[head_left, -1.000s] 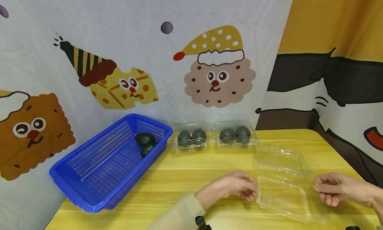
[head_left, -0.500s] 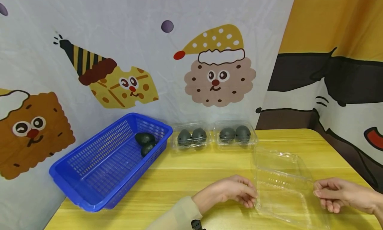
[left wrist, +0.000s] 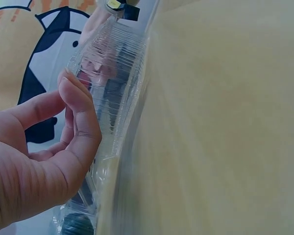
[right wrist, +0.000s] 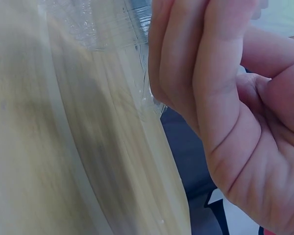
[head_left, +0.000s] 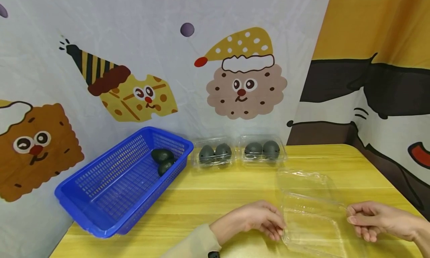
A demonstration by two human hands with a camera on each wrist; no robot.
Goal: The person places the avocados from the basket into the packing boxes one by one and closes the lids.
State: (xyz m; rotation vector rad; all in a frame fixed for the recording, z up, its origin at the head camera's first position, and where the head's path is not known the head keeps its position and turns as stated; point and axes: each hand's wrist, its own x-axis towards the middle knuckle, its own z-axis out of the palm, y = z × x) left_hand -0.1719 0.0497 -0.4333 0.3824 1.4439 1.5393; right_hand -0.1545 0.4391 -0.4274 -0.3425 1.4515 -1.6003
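An open, clear plastic clamshell container (head_left: 310, 230) is at the front right in the head view, with its lid (head_left: 304, 181) folded back toward the far side. My left hand (head_left: 255, 220) pinches its left edge between thumb and fingers. At the opposite edge, my right hand (head_left: 379, 220) pinches the plastic, fingers curled. In the left wrist view the ribbed clear wall (left wrist: 120, 83) runs past the fingertips. The right wrist view catches a corner of the plastic (right wrist: 112, 24) beside the fingers; the right fingertips are cut off there.
A blue basket (head_left: 111, 228) with two dark avocados (head_left: 162, 156) stands at left. Along the back, two closed clear boxes (head_left: 215, 140) (head_left: 261, 139) each hold two dark avocados (head_left: 223, 152). A printed cloth (head_left: 161, 19) hangs behind the wooden table (head_left: 208, 198).
Both hands and the open clamshell have shifted slightly left and nearer to me. The right closed box at the back has slid a little left. The basket has not moved.
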